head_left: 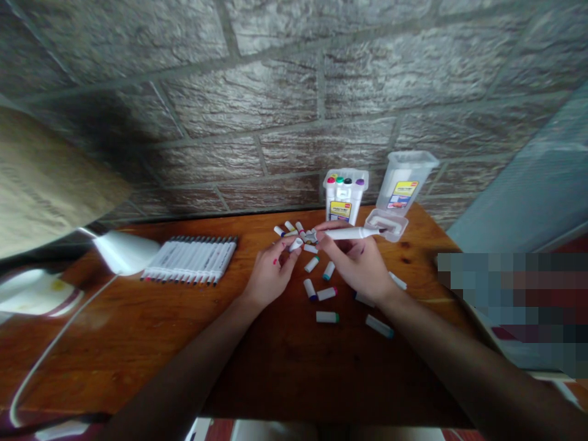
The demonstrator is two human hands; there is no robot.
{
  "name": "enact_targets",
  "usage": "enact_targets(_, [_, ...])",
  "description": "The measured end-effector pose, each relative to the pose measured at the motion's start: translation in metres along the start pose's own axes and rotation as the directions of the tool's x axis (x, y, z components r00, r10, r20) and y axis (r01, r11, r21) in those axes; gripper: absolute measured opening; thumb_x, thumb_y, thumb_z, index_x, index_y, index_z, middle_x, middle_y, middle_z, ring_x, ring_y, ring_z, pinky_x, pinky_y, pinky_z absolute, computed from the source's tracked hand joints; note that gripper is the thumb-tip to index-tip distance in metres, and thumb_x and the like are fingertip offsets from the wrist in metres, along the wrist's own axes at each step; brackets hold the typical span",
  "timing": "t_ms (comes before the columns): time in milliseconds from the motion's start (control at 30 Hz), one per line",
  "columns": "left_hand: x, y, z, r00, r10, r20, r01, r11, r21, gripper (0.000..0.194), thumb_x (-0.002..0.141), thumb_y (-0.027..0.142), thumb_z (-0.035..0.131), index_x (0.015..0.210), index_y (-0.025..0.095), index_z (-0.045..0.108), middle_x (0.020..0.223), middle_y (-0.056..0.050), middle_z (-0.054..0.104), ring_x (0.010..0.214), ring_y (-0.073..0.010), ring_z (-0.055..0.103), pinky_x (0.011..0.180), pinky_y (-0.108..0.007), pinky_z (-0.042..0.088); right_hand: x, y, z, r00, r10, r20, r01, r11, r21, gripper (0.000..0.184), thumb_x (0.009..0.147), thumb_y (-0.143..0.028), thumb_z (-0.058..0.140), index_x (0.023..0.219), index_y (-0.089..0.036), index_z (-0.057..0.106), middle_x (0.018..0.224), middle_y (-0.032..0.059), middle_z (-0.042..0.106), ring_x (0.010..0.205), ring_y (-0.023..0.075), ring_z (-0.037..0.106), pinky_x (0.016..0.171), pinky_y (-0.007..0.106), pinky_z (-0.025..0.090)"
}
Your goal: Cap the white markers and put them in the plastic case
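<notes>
My left hand (271, 272) pinches a white marker cap (296, 244) between thumb and fingers, its hollow end visible. My right hand (356, 260) grips a white marker (345, 233) lying nearly level, with a dark tip pointing right. Below and between the hands, several loose caps with coloured ends are scattered on the wooden table, among them a blue-ended cap (310, 290), a pink-ended cap (327, 294) and a green-ended cap (327, 317). To the left, a neat row of uncapped markers (190, 261) lies side by side.
Behind my right hand stand a clear case of capped markers (342, 205) and an open clear case (400, 184) with its lid (388, 225) folded forward. A white lamp (124, 251) with a cable is at left. A stone-block wall (275, 92) bounds the table's back.
</notes>
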State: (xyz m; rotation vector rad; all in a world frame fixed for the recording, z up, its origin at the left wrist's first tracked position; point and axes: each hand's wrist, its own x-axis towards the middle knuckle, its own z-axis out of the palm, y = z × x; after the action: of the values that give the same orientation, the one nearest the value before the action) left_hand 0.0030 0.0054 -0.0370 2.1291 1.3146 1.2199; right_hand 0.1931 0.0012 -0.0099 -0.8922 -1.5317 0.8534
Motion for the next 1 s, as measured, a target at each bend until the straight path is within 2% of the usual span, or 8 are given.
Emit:
enact_targets(133, [-0.001,0.002,0.0,1.0,0.008,0.017,-0.008,1.0,-0.005,0.024,0.097,0.031,0.056,0.115,0.02,0.067,0.118,-0.007,0.074,0.105,-0.0204,0.071,0.095,-0.032,0.055,0.0,0.007,0.0,0.997,0.028,0.066,-0.027,1.0,-0.008,0.022,0.093,-0.04,0.063,0.102,-0.022,0.071,0.1,0.0055,0.074,0.076,0.0167,0.066,0.07,0.031,0.054])
enact_targets(367, [0.0,0.004,-0.001,0.999,0.04,0.024,-0.04,0.999,-0.018,0.024,0.097,0.032,0.056,0.115,0.02,0.067,0.115,-0.006,0.076,0.102,-0.0202,0.072,0.095,-0.032,0.055,-0.002,0.005,0.003,0.99,-0.073,0.118,0.085,0.991,-0.101,0.018,0.092,-0.034,0.064,0.105,-0.026,0.075,0.106,0.0047,0.076,0.096,0.0219,0.07,0.09,0.036,0.054])
enact_targets(467, [0.0,0.002,-0.001,0.999,0.04,0.009,-0.04,0.999,-0.035,0.024,0.097,0.032,0.056,0.114,0.02,0.068,0.112,-0.006,0.076,0.101,-0.0197,0.072,0.094,-0.031,0.054,0.001,0.0,-0.003,0.993,-0.113,0.038,0.117,0.981,-0.154,0.021,0.094,-0.033,0.062,0.109,-0.025,0.073,0.11,0.0049,0.075,0.101,0.0217,0.07,0.095,0.037,0.052])
enact_targets(533, [-0.001,0.001,-0.001,0.999,0.032,0.007,-0.031,0.999,-0.032,0.023,0.096,0.033,0.057,0.112,0.019,0.068,0.109,-0.006,0.077,0.099,-0.0195,0.072,0.093,-0.03,0.055,0.006,-0.002,-0.008,0.993,-0.092,-0.069,0.08,0.985,-0.153,0.023,0.094,-0.038,0.062,0.107,-0.023,0.074,0.105,0.0054,0.076,0.093,0.0206,0.071,0.088,0.035,0.055])
enact_targets(667, [-0.002,0.003,0.0,1.0,0.024,-0.001,-0.024,1.0,-0.012,0.024,0.096,0.034,0.059,0.112,0.02,0.069,0.107,-0.005,0.077,0.091,-0.0184,0.073,0.084,-0.028,0.057,0.013,-0.004,-0.014,0.985,-0.005,-0.17,-0.004,0.999,-0.051,0.033,0.092,-0.045,0.062,0.074,-0.02,0.073,0.086,0.006,0.074,0.075,0.0179,0.069,0.069,0.03,0.054])
enact_targets(733, [-0.002,0.004,0.0,1.0,0.025,-0.005,-0.025,0.999,-0.022,0.024,0.095,0.034,0.059,0.112,0.019,0.069,0.107,-0.006,0.077,0.09,-0.0184,0.073,0.083,-0.028,0.057,0.012,-0.005,-0.012,0.989,-0.023,-0.144,0.019,0.999,-0.033,0.034,0.091,-0.044,0.064,0.069,-0.019,0.071,0.09,0.0064,0.074,0.076,0.0169,0.068,0.068,0.029,0.053])
enact_targets(900, [-0.002,0.006,0.0,0.998,0.053,0.029,-0.053,0.998,-0.02,0.022,0.094,0.031,0.061,0.112,0.021,0.069,0.105,-0.005,0.078,0.089,-0.018,0.073,0.084,-0.028,0.057,0.0,-0.002,0.0,0.998,-0.059,0.02,0.06,0.998,-0.017,0.024,0.092,-0.041,0.063,0.094,-0.021,0.076,0.1,0.0058,0.075,0.081,0.0177,0.068,0.075,0.031,0.053])
enact_targets(1000, [-0.003,0.006,0.001,0.997,0.076,0.025,-0.075,0.997,-0.016,0.021,0.094,0.03,0.061,0.112,0.021,0.069,0.106,-0.004,0.078,0.088,-0.017,0.073,0.084,-0.028,0.057,-0.003,0.001,0.002,0.996,-0.078,0.032,0.08,0.995,-0.052,0.022,0.093,-0.039,0.062,0.101,-0.021,0.074,0.104,0.0063,0.075,0.086,0.0188,0.068,0.078,0.033,0.054])
